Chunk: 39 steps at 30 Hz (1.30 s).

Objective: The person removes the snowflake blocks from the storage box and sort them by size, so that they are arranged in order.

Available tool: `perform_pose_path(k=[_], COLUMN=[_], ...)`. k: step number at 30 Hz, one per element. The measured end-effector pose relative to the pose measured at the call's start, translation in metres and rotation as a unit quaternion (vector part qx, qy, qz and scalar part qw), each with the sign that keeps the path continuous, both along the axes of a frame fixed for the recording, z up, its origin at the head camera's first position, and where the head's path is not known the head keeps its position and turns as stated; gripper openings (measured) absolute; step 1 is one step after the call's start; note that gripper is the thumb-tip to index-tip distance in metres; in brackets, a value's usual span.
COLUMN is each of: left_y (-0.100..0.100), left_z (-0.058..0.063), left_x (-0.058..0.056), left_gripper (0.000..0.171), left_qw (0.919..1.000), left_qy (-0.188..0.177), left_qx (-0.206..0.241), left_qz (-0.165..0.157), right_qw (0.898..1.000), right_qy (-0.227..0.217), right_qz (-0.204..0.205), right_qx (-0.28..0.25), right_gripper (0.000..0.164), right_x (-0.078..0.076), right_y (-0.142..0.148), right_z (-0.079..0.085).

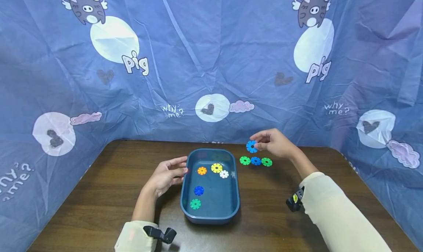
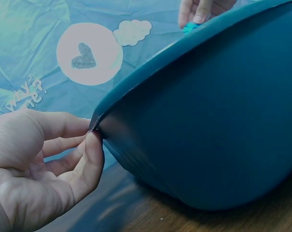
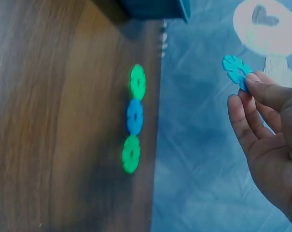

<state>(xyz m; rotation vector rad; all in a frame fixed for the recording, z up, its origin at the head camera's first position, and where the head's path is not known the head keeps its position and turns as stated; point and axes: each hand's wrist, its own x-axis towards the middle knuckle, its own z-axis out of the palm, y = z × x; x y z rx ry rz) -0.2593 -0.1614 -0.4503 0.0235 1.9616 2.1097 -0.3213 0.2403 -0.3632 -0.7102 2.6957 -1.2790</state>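
My right hand (image 1: 275,143) pinches a light blue snowflake disc (image 1: 251,146) between thumb and fingertips, raised above the table's far side. Just below it, a green disc (image 1: 245,160), a blue disc (image 1: 256,161) and another green disc (image 1: 267,162) form a row, edge to edge; whether they interlock I cannot tell. With thumb and fingers my left hand (image 2: 54,164) grips the rim of a dark blue plastic bin (image 2: 199,125) on its left side. Inside the bin lie an orange disc (image 1: 202,171), a yellow disc (image 1: 216,168), a white disc (image 1: 224,174), a dark blue disc (image 1: 198,190) and a teal-green disc (image 1: 195,204).
The bin stands mid-table on a brown wooden tabletop (image 1: 264,215). A blue printed cloth (image 1: 211,61) hangs behind the table and along both sides. Black camera mounts sit on both wrists, over pale sleeves (image 1: 337,208).
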Motion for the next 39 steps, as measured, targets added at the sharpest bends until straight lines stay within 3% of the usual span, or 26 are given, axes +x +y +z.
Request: perform_pose_path(k=[7,13,21,25,31,39], left_y=[0.0,-0.001,-0.001,-0.001,0.0,0.0], left_z=[-0.001,-0.002,-0.003,-0.002,-0.003,-0.001], left_x=[0.0,-0.001,-0.001,-0.001,0.0,0.0], left_gripper=[0.051,0.051,0.053,0.053,0.051,0.051], left_qw=[1.0,1.0,1.0,1.0,1.0,1.0], left_qy=[0.0,-0.004,0.0,0.002,0.007,0.004], left_qx=[-0.002,-0.002,0.008,0.008,0.003,-0.001], left_qz=[0.002,0.008,0.002,0.001,0.0,0.002], right_qw=[0.998,0.99,0.968,0.955,0.952,0.957], right_qy=[0.008,0.004,-0.018,-0.048,-0.086,-0.076], right_qz=[-0.064,-0.116,-0.203,-0.236,-0.242,-0.257], right_qx=[-0.026,-0.077,-0.149,-0.173,-0.163,-0.113], right_gripper=[0.026,0.027,0.025,0.028,0.031,0.025], right_x=[-0.002,-0.002,0.006,0.012,0.016,0.014], right_y=[0.031,0.055,0.084,0.09,0.092,0.082], right_z=[-0.014,-0.039,-0.082,-0.095,-0.101,-0.104])
